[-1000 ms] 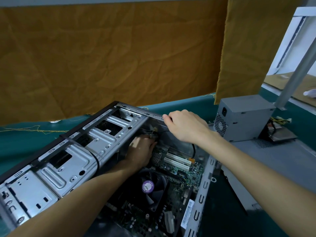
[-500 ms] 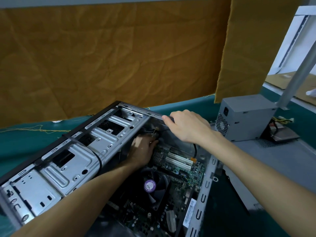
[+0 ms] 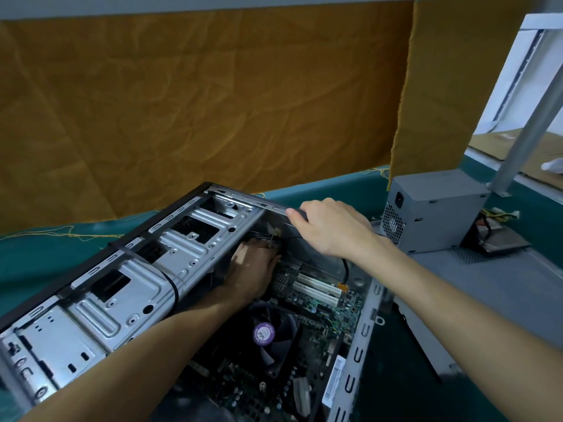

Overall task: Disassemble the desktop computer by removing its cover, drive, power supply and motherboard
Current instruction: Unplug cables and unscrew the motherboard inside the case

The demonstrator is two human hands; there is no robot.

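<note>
The open computer case lies on the green table with its cover off. Inside it sits the green motherboard with white slots and a black cooling fan. My left hand reaches deep into the case at the board's far corner; its fingers are curled around a thin tool, mostly hidden. My right hand grips the case's far top rim. The grey power supply stands outside the case on the grey cover panel at the right.
A silver drive cage fills the case's left side. A flat drive with cables lies beside the power supply. An orange cloth hangs behind the table. A metal post rises at the right.
The view has shifted slightly; both hands stay in place, the left one inside the case and the right one on the rim.
</note>
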